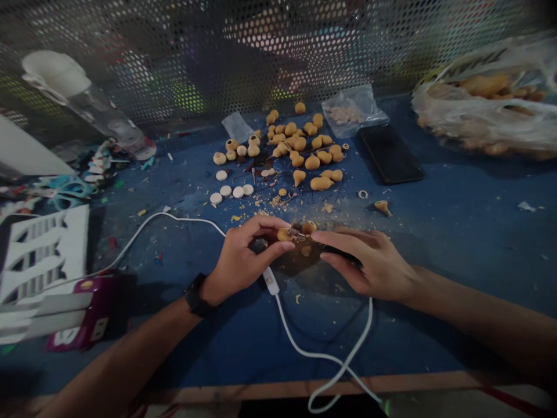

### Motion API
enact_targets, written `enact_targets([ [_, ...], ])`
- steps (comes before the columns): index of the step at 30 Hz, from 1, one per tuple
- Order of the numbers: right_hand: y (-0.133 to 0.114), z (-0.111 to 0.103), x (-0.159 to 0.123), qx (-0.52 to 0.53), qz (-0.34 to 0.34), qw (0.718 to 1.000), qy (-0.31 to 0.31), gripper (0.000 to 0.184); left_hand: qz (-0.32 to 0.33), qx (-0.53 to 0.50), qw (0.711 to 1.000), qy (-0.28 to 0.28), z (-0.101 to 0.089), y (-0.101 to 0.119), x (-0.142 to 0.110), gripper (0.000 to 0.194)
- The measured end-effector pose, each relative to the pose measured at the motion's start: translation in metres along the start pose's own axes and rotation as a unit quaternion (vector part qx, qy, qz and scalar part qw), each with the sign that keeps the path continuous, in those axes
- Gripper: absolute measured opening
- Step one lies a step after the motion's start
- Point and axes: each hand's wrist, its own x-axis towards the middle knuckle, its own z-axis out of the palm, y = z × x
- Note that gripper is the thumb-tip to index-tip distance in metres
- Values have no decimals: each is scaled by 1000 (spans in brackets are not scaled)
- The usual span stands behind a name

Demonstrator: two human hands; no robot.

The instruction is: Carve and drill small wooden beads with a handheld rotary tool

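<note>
Over the blue counter [439, 244], the left hand [241, 261] pinches a small tan carved piece [284, 234] in its fingers [278, 248]; the right hand [368, 261] reaches in, palm down, its grip unclear, a tiny metal bit [298, 234] half hidden between them

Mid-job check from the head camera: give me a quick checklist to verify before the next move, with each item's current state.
Left hand pinching the tan bead: ok.
Right hand touching the small metal part: cannot tell.
White cable clear of the hands: not ok, it passes under the left hand.
Black phone away from the hands: ok.
</note>
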Motion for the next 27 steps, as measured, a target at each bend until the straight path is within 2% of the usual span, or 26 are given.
enact_targets([
  [6, 0, 0, 0, 11, 9, 1000, 0, 41, 27, 26, 999, 5, 0, 3, 1, 19],
  [27, 1, 1, -2, 9, 12, 1000, 6, 40, -10, -27, 999, -21, -1, -3, -1, 23],
])
